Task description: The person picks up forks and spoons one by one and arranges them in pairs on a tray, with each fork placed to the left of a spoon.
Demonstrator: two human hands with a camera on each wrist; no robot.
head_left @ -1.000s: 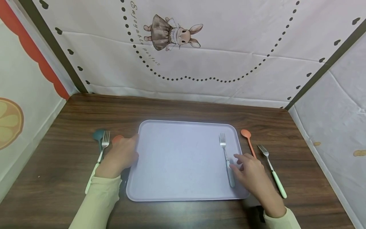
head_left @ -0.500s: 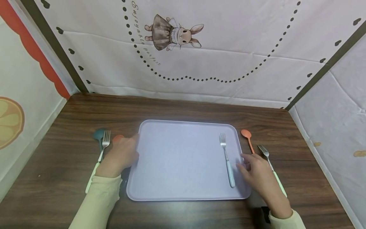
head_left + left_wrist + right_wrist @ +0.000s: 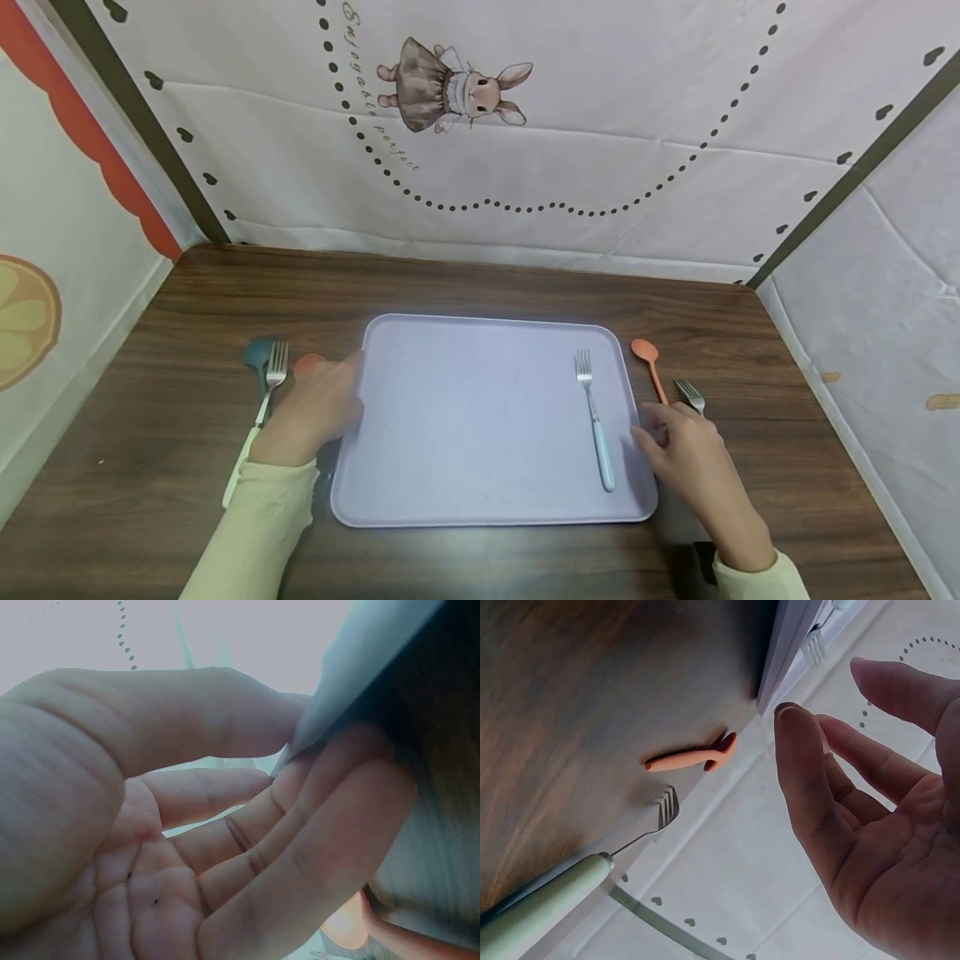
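A pale lilac tray [image 3: 465,417] lies on the table, with a pale-blue-handled fork [image 3: 602,450] on its right side. My left hand [image 3: 315,412] pinches the tray's left edge; the left wrist view shows the thumb [image 3: 225,716] above the rim and fingers beneath. Just outside the right edge is my right hand [image 3: 690,458], its thumb and fingers apart with nothing between them. Beyond that hand lie an orange spoon [image 3: 647,351] and a green-handled fork [image 3: 555,901], whose handle is hidden in the head view.
Left of the tray lie a teal spoon [image 3: 257,353], a fork with a pale green handle [image 3: 277,367] and another orange spoon [image 3: 308,363], mostly covered by the left hand. White printed cloth walls [image 3: 570,167] border the wooden table [image 3: 480,279] at the back and sides.
The right hand has moved right, from over the tray beside the blue-handled fork to outside the tray's right edge. It now covers the green fork's handle. The left hand stays put.
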